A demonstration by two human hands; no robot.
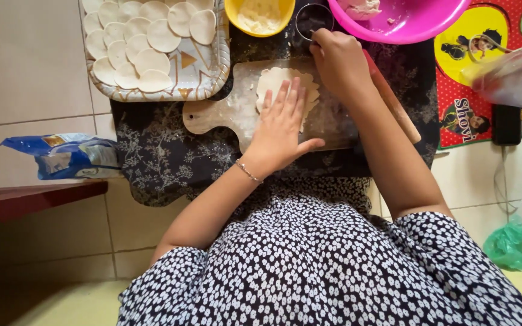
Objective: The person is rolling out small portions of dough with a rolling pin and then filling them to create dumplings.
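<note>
Head view: flat open left hand point(282, 124) presses dough sheet point(273, 81); right hand point(336, 60) grips ring cutter point(313, 19), opening up.

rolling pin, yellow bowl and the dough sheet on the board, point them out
rolling pin point(397, 108), head view, on its reddish shaft beside the right forearm
yellow bowl point(234, 17), head view, on its left rim
dough sheet point(271, 80), head view, on the bare part above the left hand's fingers

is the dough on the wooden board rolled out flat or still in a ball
Rolled out flat. The dough lies as a thin, ragged-edged sheet on the wooden board, with the left hand spread palm-down over it.
</note>
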